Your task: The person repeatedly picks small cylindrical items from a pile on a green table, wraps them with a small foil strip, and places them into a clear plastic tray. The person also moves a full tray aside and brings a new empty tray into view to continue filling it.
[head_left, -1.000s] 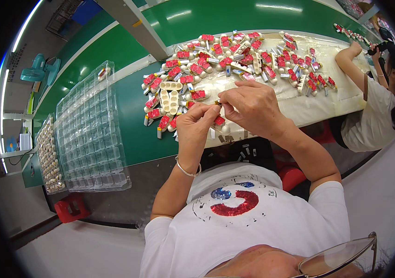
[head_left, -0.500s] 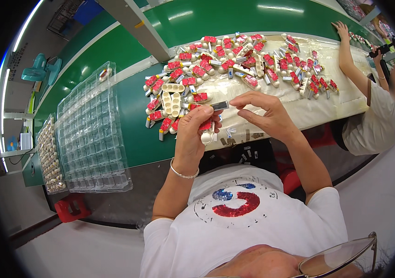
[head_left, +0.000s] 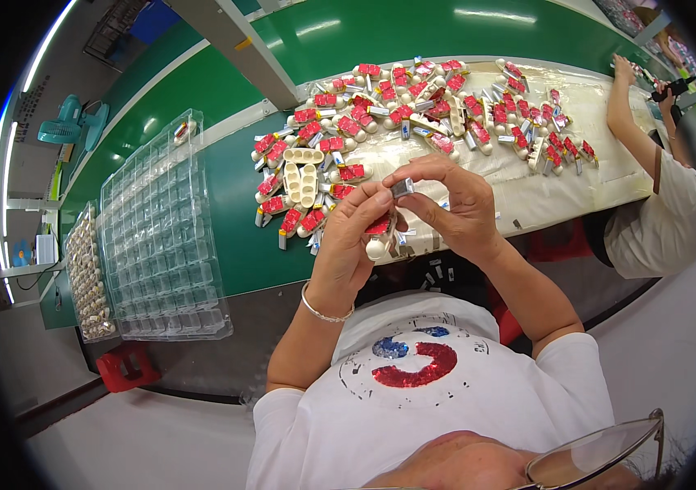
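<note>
Left hand (head_left: 346, 235) and right hand (head_left: 465, 211) meeting at the fingertips

On my feed, the left grips a white, ball-ended part with a red block (head_left: 376, 245). The right pinches a flat, silver rectangular piece (head_left: 402, 189) between thumb and forefinger, near the heap of similar red-and-white parts (head_left: 350, 126).

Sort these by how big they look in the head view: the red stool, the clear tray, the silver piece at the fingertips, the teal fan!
1. Clear tray, largest
2. Teal fan and red stool, too alike to rank
3. Silver piece, smallest
</note>
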Demonstrator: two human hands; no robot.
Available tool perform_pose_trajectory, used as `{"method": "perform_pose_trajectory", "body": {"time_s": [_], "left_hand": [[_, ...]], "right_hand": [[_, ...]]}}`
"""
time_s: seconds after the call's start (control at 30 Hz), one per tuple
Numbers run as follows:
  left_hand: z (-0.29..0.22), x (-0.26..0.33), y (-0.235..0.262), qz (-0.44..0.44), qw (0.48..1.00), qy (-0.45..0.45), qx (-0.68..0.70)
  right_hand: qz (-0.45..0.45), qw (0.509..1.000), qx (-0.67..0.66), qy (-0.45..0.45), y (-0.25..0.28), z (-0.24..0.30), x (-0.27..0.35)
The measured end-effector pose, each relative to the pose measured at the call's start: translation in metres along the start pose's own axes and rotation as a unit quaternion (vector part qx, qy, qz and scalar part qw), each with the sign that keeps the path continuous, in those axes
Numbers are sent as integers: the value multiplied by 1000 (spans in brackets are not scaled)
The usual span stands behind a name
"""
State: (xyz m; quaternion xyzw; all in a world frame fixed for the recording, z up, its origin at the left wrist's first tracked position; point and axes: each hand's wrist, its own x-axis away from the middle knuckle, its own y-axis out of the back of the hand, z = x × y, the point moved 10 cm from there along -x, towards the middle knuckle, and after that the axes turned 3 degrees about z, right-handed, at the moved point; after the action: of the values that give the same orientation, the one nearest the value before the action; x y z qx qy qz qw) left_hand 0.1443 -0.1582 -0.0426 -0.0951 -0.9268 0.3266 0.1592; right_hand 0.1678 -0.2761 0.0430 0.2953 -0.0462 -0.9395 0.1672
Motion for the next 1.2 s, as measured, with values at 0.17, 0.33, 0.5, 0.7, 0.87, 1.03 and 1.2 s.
{"method": "perform_pose_trajectory", "body": {"time_s": [0.17, 0.33, 0.5, 0.7, 0.87, 1.03, 1.2], "left_hand": [[-2, 3, -10, 77, 979, -4, 190], [-19, 12, -4, -14, 996, -80, -22], [-12, 6, 7, -34, 997, -65, -4], [-23, 8, 12, -35, 987, -147, -51], [-41, 20, 6, -59, 960, -235, -140], [-47, 27, 1, -53, 949, -268, -159], [-51, 32, -6, -43, 945, -279, -163]], "right_hand": [[-14, 1000, 22, -6, 4, 2, -5], [-29, 998, -29, -47, 7, -9, -6], [-20, 999, -21, -37, 6, 1, -7], [-6, 999, 36, -23, 11, 10, -7], [13, 995, 99, 17, 7, 25, -11], [50, 984, 161, 56, -4, 36, -15], [71, 970, 217, 83, -8, 44, -15]]}}
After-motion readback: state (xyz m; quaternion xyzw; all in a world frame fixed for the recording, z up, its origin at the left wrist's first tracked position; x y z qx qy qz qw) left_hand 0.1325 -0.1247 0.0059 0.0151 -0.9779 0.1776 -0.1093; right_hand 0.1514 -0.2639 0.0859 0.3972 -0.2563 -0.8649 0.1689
